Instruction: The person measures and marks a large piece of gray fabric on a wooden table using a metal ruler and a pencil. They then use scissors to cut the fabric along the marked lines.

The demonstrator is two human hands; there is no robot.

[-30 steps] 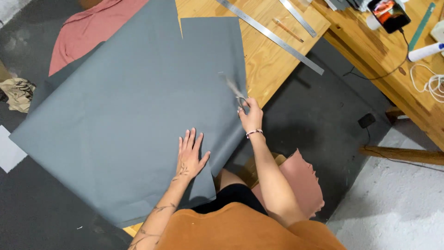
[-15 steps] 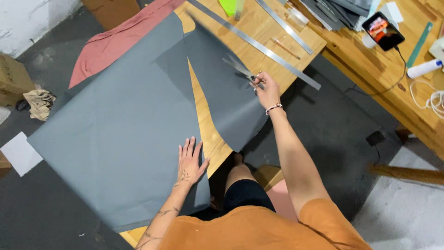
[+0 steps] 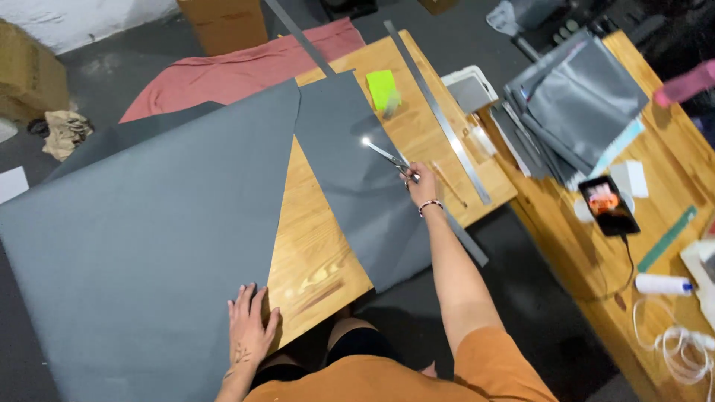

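A big grey fabric sheet [image 3: 149, 246] covers the left of the wooden table [image 3: 313, 246] and hangs off it. A narrower grey strip [image 3: 365, 179] lies apart from it on the right, with bare wood showing between them. My left hand [image 3: 249, 324] lies flat on the big sheet's near edge, fingers spread. Over the strip, my right hand [image 3: 419, 184] grips metal scissors [image 3: 387, 156], blades pointing away to the left.
A long metal ruler [image 3: 439, 115] and a green block [image 3: 383, 89] lie on the table's far side. Pink cloth [image 3: 231, 71] hangs off the back. A second table at right holds folded grey fabric [image 3: 573, 104], a phone [image 3: 608, 205] and a white cable [image 3: 681, 346].
The grey strip has come away from the big sheet, and the gap of bare wood has widened. My right hand with the scissors has gone farther away along the strip.
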